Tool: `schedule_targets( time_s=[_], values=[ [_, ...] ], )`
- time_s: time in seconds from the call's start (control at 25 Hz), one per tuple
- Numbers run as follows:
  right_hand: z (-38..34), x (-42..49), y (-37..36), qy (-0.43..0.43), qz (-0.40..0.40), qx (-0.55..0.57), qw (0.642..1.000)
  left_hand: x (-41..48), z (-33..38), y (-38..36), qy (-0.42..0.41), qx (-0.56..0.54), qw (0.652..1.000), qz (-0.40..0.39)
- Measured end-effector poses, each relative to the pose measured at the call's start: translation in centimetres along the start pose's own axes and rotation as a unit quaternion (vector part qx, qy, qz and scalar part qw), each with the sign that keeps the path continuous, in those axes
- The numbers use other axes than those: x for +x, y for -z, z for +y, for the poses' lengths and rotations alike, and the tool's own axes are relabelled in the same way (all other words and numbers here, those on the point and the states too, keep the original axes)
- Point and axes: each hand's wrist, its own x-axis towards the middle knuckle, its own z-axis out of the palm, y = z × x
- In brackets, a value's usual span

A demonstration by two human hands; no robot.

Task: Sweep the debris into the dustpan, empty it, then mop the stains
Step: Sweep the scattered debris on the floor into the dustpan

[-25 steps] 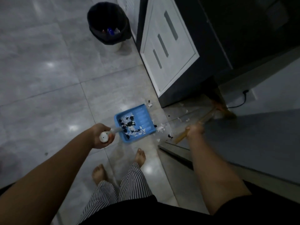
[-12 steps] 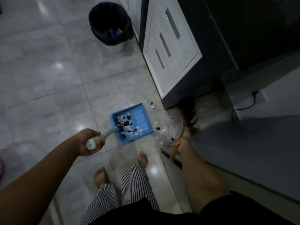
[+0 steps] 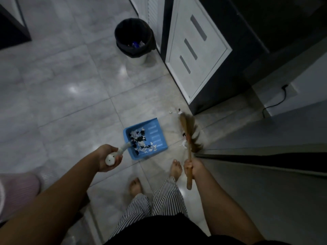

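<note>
The left hand (image 3: 108, 157) is curled round the white handle of the blue dustpan (image 3: 156, 137), which rests on the floor (image 3: 70, 106) with black and white debris (image 3: 139, 140) piled at its handle end. Just right of the dustpan, the right hand (image 3: 194, 167) grips the wooden broom (image 3: 189, 133), its bristles blurred over loose scraps (image 3: 184, 144). The bin (image 3: 134, 41) stands well beyond the dustpan, beside the cabinet (image 3: 194, 55).

Broom (image 3: 189, 151): swung back from under the cabinet (image 3: 194, 55); bristles now just beside the dustpan (image 3: 156, 137).
Right hand (image 3: 193, 167): drawn in toward the body, near the right foot (image 3: 176, 167).
Scraps (image 3: 184, 144): scatter now clumped by the bristles.
</note>
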Motion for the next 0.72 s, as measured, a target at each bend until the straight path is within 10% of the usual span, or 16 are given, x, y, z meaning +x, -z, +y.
schedule_targets(
  time_s=[0.72],
  values=[
    [2.7, -0.8, -0.7, 0.037, -0.043, 0.022, 0.998, 1.4, -3.4, 8.3, 0.022, -0.021, 0.999, -0.027]
  ],
)
